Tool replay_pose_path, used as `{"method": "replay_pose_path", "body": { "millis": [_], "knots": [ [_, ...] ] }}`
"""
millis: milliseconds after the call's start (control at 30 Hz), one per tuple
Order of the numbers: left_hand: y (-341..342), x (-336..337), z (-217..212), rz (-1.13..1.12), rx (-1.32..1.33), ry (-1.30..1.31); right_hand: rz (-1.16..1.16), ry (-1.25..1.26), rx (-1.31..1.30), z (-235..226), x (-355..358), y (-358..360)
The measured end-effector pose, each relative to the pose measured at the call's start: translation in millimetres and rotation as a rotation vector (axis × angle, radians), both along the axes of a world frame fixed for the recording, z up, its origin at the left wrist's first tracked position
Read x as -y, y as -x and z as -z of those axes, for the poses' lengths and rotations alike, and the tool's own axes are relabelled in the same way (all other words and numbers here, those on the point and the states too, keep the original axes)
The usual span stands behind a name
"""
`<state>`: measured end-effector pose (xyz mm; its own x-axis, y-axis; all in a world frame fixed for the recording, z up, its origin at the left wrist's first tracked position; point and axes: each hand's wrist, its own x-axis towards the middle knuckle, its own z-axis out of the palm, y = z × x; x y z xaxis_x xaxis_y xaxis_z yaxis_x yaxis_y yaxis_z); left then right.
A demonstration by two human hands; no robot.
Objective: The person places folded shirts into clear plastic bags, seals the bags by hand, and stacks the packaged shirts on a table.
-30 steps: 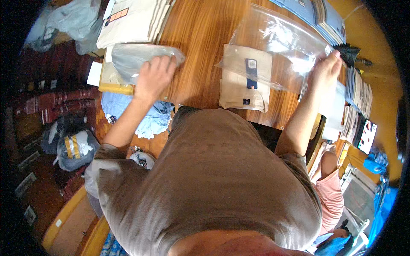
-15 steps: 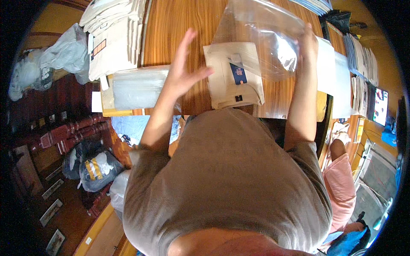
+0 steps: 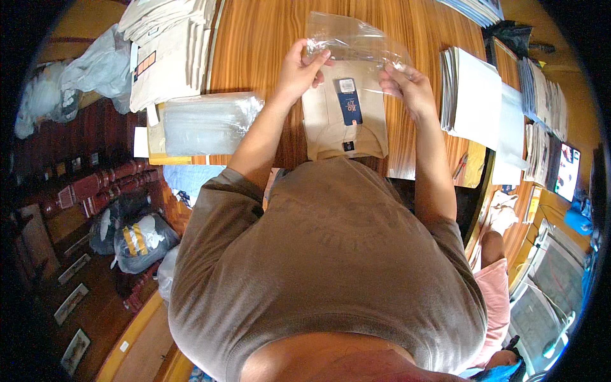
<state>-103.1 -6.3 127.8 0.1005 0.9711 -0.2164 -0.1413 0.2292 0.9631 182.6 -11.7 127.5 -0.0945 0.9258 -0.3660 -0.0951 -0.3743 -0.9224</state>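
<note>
Clear plastic bag [image 3: 351, 39] spans the fingers of left hand [image 3: 298, 73] and right hand [image 3: 412, 90], both pinched on its film; judged light, slippery, easily torn, best held by edges. Folded beige shirt [image 3: 324, 121], likely soft, lies just bodyward of the fingers.

Left hand [image 3: 299, 75]: a second ago on bag pile [image 3: 207, 124], then spread in air beside shirt [image 3: 328, 114]; now pinches left side of clear bag [image 3: 350, 41]. Right hand [image 3: 410, 89]: moves inward from far right to shirt's upper right corner, bag's right side in fingers. Bag: earlier stretched out rightward from one hand, now drawn together between both, at shirt's far end. White sheets [image 3: 471, 95], earlier partly behind right arm, now uncovered.
</note>
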Motion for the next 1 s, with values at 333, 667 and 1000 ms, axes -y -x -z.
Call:
{"method": "replay_pose_path", "body": {
  "millis": [333,667,1000],
  "knots": [
    [19.3,-47.8,85.6,-0.304,-0.794,-0.165,-0.111,-0.396,0.644,120.5,-102.2,-10.3],
    [44.6,-12.7,84.9,-0.208,-0.226,0.307,-0.118,0.084,0.255,95.6,-64.3,-18.8],
    [38.4,5.1,65.1,-0.074,-0.320,0.343,0.315,0.120,-0.034,95.6,-9.5,-10.4]
  ]
}}
